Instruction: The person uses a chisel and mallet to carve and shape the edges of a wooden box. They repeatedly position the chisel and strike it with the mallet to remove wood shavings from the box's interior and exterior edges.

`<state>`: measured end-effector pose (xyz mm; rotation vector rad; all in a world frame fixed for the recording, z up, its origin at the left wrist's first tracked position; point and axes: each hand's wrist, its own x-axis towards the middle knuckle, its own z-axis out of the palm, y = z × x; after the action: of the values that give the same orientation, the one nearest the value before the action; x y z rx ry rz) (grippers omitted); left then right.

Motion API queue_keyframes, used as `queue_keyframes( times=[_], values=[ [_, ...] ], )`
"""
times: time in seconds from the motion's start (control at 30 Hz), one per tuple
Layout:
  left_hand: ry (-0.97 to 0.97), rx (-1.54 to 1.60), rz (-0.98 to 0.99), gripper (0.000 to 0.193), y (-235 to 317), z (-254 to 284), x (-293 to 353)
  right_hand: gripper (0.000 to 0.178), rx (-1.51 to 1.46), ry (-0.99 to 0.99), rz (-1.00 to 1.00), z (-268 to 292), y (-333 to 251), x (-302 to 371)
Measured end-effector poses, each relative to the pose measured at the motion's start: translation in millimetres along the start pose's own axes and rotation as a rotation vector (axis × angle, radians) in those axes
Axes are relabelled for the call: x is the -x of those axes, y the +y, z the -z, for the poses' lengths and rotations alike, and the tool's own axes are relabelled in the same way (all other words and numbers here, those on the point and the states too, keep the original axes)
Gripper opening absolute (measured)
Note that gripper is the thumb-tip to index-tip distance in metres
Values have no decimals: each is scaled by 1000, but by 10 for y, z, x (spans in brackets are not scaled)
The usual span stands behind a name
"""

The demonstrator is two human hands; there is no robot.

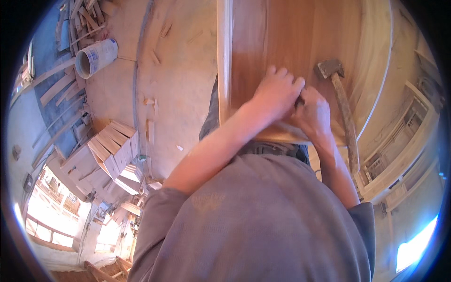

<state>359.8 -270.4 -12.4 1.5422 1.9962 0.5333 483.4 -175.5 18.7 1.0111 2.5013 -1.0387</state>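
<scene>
A broad reddish-brown wooden panel (291,37) with a pale raised edge along its left side lies in front of my body. My left hand (278,89) is over its near part, fingers curled, knuckles up. Against it, my right hand (314,112) is closed with the thumb side toward the left fingers. A small dark bit shows between the two hands, too hidden to name. Just right of my right hand rests a hammer (345,103), its blocky metal head away from me and its worn wooden handle running back toward me.
On the floor at far left lies a white bucket (97,57) on its side, near a heap of wood offcuts (89,19). Stacked wooden boxes (112,145) stand at the left. Long wooden frames (404,150) are at the right. Small wood scraps (150,127) dot the floor.
</scene>
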Motion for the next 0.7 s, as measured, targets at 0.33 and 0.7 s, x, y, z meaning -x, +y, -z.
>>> queue_keyframes(
  times=[0.33, 0.7],
  values=[
    [559, -114, 141, 54, -17, 851, 535, 54, -182, 183, 25, 182, -361, -1021],
    [645, 113, 486, 67, -302, 606, 729, 46, -107, 93, 14, 826, -1310, -2673]
  ],
)
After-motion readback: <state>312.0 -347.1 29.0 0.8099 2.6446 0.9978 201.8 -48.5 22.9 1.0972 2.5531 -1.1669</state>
